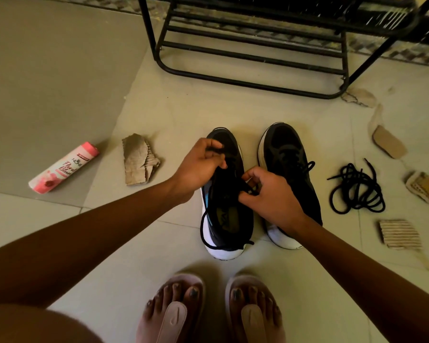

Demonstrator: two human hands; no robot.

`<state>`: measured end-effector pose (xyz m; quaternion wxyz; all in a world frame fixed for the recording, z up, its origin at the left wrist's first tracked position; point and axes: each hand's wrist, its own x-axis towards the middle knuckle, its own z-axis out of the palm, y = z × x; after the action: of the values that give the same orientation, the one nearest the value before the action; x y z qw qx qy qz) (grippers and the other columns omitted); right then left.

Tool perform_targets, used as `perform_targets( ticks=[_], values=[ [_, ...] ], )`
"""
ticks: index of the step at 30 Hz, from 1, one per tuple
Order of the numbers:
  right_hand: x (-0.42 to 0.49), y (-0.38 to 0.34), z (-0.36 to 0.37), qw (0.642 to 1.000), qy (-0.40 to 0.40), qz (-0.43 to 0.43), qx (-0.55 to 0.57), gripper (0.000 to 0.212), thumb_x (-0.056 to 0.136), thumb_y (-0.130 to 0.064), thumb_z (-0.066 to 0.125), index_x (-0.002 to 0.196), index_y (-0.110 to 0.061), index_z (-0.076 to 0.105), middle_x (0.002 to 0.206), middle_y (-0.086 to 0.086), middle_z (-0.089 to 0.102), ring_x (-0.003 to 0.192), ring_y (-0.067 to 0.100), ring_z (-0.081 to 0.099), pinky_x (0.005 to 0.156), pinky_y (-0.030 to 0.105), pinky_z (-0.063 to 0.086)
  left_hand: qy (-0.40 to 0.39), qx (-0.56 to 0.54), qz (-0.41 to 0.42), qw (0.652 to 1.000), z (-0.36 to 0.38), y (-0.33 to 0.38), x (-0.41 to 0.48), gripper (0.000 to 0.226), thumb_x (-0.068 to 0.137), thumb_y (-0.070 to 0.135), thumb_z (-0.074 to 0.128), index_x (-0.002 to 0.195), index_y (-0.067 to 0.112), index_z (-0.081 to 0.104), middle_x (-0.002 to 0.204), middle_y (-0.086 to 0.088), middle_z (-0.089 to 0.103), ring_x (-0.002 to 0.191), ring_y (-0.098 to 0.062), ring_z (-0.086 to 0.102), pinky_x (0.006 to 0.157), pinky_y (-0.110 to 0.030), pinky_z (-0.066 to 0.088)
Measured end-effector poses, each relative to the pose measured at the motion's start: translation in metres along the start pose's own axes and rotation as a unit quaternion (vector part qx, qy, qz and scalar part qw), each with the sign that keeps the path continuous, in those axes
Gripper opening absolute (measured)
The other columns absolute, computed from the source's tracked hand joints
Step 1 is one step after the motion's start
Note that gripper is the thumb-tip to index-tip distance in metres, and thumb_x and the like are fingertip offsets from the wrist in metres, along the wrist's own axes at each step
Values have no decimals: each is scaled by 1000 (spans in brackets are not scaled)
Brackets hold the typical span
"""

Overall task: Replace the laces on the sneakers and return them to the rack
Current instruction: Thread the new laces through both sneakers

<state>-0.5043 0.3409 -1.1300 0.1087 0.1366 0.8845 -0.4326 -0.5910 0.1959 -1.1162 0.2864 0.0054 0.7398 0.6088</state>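
Two black sneakers with white soles stand side by side on the tiled floor (164, 110), toes pointing toward the black metal rack (149, 26) at the floor's far edge. The left sneaker (233, 226) sits directly in front of the person's feet, and the right sneaker (286, 149) is just beside it, already laced, with a bow on top. Both hands are at the left sneaker. The left hand (198, 167) is over its toe end, fingers curled and pinching a black lace (202, 231) above the eyelets. The right hand (268, 194) is over the tongue, thumb and fingers closed on the same lace near the middle of the shoe. A slack length of that lace loops down the sneaker's left side and trails across its white heel. A loose tangle of black laces (357, 189) lies on the floor to the right of the right sneaker, apart from it. Near the left edge of the floor a pink bottle (63, 168) lies on its side, with a torn piece of cardboard (139, 160) between it and the sneakers. More cardboard scraps (399, 233) lie along the right edge. The person's feet, in pink sandals (174, 315), are at the near edge.
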Motion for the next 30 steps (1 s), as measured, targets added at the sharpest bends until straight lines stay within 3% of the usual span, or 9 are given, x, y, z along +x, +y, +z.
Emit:
perform_targets(
  ticks=[4,8,10,14,18,21,23,26,30],
  values=[
    [1,-1,-2,1000,-5,4,0,26,79,-23,71,102,-21,59,85,-11,60,70,1,54,60,11,38,-14,-146,-52,988,2,9,-2,22,93,2,47,107,19,47,76,-3,57,76,-13,55,68,-20,41],
    [2,-3,-3,1000,-15,8,-19,21,77,-22,70,95,-22,59,84,-5,63,75,8,59,65,25,50,-27,-218,-65,973,-4,1,2,43,93,-2,46,124,28,41,81,1,65,69,-10,55,71,-25,40],
    [2,-6,-4,998,-37,13,-47,22,77,-27,71,94,-23,58,85,-5,63,78,12,61,70,29,53,-44,-195,-50,979,-5,-4,0,50,93,-7,44,128,29,37,88,-1,66,72,-9,56,72,-20,45],
    [10,-17,-10,996,-8,-37,-76,40,78,-50,67,108,-24,60,94,-9,58,82,6,56,68,21,47,-92,-157,-42,982,-5,-6,-1,43,89,-14,38,113,20,48,72,6,66,68,-4,59,65,-14,44],
    [25,-22,-9,989,9,-102,-109,21,84,-32,67,100,-18,69,97,1,54,82,13,54,71,23,44,-127,-228,-75,962,-6,-1,-3,41,80,-17,25,92,11,52,54,3,56,52,-6,54,50,-14,42],
    [27,-21,-4,988,2,-107,-116,12,85,-21,68,88,-10,69,90,0,51,79,16,54,72,28,46,-106,-243,-90,960,-2,1,-3,39,78,-17,25,87,12,49,59,-1,53,56,-9,52,52,-15,41],
    [27,-21,-7,989,17,-106,-102,12,86,-21,67,79,-11,67,77,-5,50,69,13,51,64,24,42,-80,-201,-76,973,0,-1,-2,38,76,-17,32,87,15,47,70,-2,52,66,-12,51,58,-17,39],
    [28,-22,-17,994,29,-85,-61,22,88,-22,65,67,-15,64,59,-7,52,56,11,50,54,24,39,-90,-18,32,995,1,-12,-4,40,77,-15,51,93,21,45,84,1,52,79,-13,50,71,-17,41],
    [26,-32,-21,998,13,-43,47,32,90,-11,61,63,-29,59,59,-10,60,53,-2,57,57,12,43,-111,227,119,960,4,-14,-2,42,75,20,77,105,19,47,91,5,56,83,-8,54,75,-20,44]
  ],
)
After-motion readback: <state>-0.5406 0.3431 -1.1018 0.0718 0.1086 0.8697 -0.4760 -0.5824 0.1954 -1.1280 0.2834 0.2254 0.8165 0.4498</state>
